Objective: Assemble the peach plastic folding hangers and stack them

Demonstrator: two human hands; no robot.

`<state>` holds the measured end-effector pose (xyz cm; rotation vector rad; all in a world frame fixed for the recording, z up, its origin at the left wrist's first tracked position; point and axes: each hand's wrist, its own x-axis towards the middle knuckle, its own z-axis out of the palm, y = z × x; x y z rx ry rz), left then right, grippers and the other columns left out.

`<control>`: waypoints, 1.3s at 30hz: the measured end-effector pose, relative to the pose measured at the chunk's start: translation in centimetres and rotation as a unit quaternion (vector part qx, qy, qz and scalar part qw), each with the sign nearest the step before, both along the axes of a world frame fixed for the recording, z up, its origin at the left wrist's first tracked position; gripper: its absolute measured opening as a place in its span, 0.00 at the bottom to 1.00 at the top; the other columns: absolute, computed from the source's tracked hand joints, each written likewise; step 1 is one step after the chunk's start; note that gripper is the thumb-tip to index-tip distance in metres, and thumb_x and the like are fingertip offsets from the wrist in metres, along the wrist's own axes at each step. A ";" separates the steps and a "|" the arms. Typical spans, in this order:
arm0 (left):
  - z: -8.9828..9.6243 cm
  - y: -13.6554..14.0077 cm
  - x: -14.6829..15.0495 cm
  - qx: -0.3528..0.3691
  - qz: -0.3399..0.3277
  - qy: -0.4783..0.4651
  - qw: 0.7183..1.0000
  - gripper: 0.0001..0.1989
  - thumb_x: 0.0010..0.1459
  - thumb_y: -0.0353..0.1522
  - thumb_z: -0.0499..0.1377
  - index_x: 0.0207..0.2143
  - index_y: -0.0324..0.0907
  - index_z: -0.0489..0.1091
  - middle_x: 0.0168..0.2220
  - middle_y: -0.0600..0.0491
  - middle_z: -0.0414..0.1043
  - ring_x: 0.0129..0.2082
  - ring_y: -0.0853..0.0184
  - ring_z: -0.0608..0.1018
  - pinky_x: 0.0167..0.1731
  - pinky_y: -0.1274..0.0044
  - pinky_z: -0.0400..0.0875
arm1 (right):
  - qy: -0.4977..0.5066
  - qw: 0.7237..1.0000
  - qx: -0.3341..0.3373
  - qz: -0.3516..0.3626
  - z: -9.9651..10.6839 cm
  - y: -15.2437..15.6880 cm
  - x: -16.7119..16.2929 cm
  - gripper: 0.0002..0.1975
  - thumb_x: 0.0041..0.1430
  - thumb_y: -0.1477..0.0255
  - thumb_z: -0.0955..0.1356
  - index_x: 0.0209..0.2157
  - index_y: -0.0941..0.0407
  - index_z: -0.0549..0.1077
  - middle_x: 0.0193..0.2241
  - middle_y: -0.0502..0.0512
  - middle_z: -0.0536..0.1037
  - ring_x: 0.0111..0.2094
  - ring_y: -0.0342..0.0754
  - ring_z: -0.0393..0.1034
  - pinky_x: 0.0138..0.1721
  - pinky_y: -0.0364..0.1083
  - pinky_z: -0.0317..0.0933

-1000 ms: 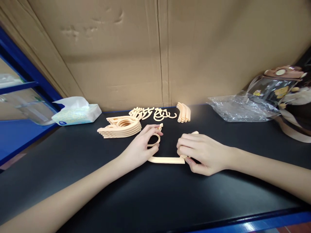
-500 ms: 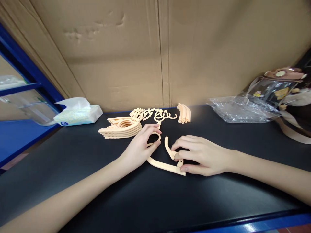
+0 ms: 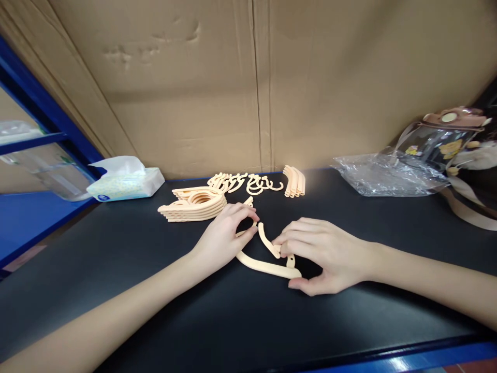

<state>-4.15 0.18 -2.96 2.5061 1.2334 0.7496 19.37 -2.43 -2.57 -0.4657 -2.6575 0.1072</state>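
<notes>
My left hand (image 3: 227,230) is closed in a pinch on a cream plastic hanger piece, whose curved bar (image 3: 264,266) runs below my fingers toward the right. A narrow end (image 3: 249,201) of cream plastic shows just above the left fingertips. My right hand (image 3: 324,254) has its fingers curled on a smaller curved hanger arm (image 3: 267,241), which points up toward my left fingertips. Its thumb lies at the right end of the long bar, near a small tab with a hole (image 3: 291,260). The right fingers partly hide where these pieces meet.
Behind my left hand lies a stack of cream hanger pieces (image 3: 194,210). Loose hooks (image 3: 228,181) and short curved pieces (image 3: 295,181) lie along the cardboard wall (image 3: 186,93). A tissue box (image 3: 128,185) stands left; a clear plastic bag (image 3: 388,176) and a bottle (image 3: 435,140) sit right.
The smaller curved arm has shifted slightly left, closer to my left fingertips. My right thumb has moved down and away from its fingers. The hanger piece has turned a little.
</notes>
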 end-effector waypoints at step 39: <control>0.3 -0.5 -0.1 0.046 -0.001 0.112 0.993 0.24 0.54 0.21 0.45 0.51 0.41 0.66 0.52 0.51 0.68 0.52 0.62 0.67 0.53 0.66 0.65 | -0.027 0.999 -0.001 -0.033 -0.3 1.0 0.5 0.16 0.52 0.82 0.61 0.44 0.59 0.68 0.38 0.57 0.73 0.39 0.48 0.63 0.43 0.49 0.59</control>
